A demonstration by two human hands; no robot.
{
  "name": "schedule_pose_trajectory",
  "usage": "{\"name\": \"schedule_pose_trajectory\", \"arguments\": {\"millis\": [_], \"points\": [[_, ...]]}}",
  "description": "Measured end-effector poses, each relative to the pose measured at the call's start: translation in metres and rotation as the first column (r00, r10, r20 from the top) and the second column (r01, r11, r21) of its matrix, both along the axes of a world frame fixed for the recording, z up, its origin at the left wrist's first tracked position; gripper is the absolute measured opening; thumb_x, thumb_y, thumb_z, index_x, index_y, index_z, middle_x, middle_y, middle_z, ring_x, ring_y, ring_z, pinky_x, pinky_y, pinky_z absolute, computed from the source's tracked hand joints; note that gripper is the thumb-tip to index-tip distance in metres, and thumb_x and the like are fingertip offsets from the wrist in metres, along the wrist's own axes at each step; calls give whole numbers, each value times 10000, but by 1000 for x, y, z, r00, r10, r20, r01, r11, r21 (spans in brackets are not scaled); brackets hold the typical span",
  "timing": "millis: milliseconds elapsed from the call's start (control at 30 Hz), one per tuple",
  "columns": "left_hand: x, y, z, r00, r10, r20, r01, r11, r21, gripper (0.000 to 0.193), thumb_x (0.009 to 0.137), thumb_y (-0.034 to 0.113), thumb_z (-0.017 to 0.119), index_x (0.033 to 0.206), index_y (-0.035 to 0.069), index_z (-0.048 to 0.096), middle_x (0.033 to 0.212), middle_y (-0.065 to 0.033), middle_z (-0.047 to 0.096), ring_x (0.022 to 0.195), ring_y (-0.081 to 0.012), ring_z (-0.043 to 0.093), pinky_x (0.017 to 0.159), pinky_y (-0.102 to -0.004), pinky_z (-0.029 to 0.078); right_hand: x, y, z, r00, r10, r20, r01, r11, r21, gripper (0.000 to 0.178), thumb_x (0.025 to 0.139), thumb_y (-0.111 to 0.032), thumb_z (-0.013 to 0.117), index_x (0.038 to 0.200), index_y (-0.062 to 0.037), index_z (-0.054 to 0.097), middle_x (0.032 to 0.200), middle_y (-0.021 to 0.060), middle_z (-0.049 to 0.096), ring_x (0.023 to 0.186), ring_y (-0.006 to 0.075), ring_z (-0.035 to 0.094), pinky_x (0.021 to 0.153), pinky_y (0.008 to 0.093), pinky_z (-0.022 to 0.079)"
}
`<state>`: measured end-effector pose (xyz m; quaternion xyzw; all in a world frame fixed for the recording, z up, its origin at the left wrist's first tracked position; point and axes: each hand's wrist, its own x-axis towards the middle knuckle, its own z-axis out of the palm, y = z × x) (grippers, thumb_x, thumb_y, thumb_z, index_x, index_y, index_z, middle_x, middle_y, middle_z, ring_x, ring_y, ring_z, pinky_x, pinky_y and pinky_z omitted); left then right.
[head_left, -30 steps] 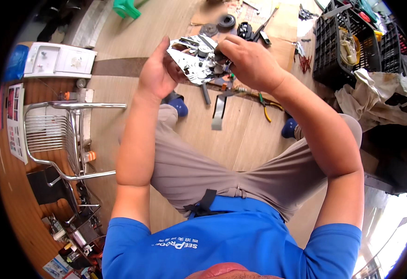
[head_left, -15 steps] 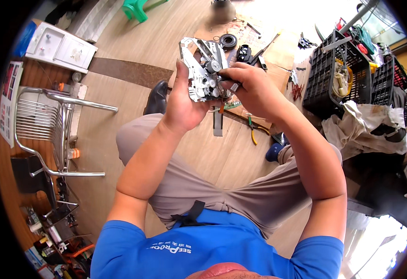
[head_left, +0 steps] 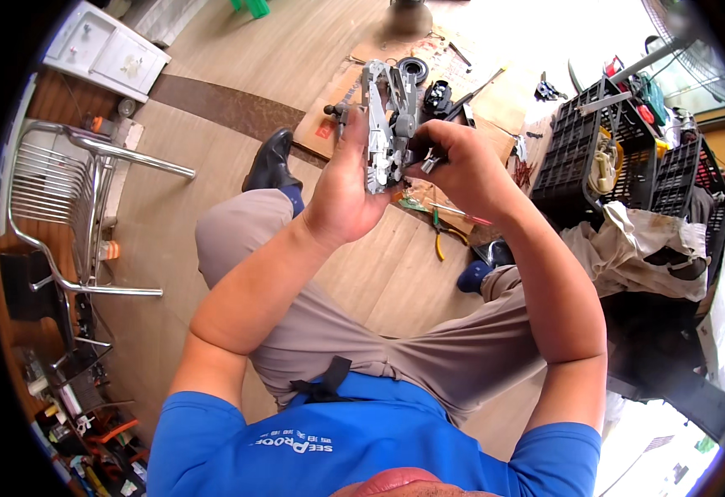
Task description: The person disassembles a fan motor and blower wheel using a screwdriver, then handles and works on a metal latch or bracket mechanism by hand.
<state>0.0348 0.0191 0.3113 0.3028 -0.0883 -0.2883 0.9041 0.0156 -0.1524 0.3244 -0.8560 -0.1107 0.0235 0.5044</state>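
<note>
Head view: mechanism, grey metal and plastic, is up off the floor, ahead of the person and slightly left of the right hand; it stands nearly edge-on to the camera, its long axis running away from the body, far end over the cardboard, near end down in the left palm.

Left hand carries it; thumb lies along the left side, palm cups the lower left, other fingers mostly hidden behind; this hand is the nearer, in plain contact.

Right hand sits at the right side of the near end, fingers curled narrow; a small dark piece with a bright metal part shows at the fingertips; whether it is loose or joined to the mechanism, cannot tell; fingertips meet or nearly meet the mechanism's lower right edge, contact partly hidden.

Key relation: mechanism upright between the two hands, left bearing, right alongside its lower half; the far half stands clear of the right hand.

Beyond: black ring and black block on the cardboard; yellow-handled pliers lie below the right hand; black crate well apart, right.
</note>
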Motion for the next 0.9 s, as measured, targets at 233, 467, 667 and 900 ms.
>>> {"name": "schedule_pose_trajectory", "arguments": {"millis": [233, 467, 667, 900], "points": [[1, 8, -5, 995, -57, 86, 51, 997, 63, 472, 1026, 382, 444, 1388, 80, 419, 1248, -48, 582, 1100, -140, 583, 867, -296, 508, -4, 1, -1, 996, -10, -86, 17, 996, 89, 264, 771, 34, 753, 997, 14, 617, 826, 37, 646, 763, 97, 587, 710, 266, 492], [-1, 8, 0, 991, -42, 130, 23, 989, 146, 556, 998, 296, 532, 1484, 120, 326, 1285, -14, 554, 1099, -102, 567, 853, -259, 497, -2, 2, -15, 990, -1, -139, 39, 963, 267, 223, 749, 11, 770, 932, 9, 641, 805, 64, 652, 768, 120, 602, 709, 289, 498], [-1, 11, 0, 992, -15, 121, -12, 975, 222, 593, 976, 252, 583, 1485, 127, 305, 1112, 3, 605, 907, -92, 615, 738, -255, 519, 2, -1, -26, 997, 29, -75, -6, 957, 289, 225, 796, -14, 731, 1018, -4, 692, 835, 99, 696, 762, 129, 634, 719, 290, 515], [-5, 6, 2, 994, 38, 102, -62, 969, 240, 529, 991, 267, 554, 1447, 124, 326, 1068, -1, 594, 856, -104, 587, 736, -296, 517, 1, -1, -22, 999, 43, -27, -34, 962, 271, 254, 804, -2, 713, 1055, -24, 689, 869, 141, 707, 767, 169, 666, 727, 311, 524]]}}
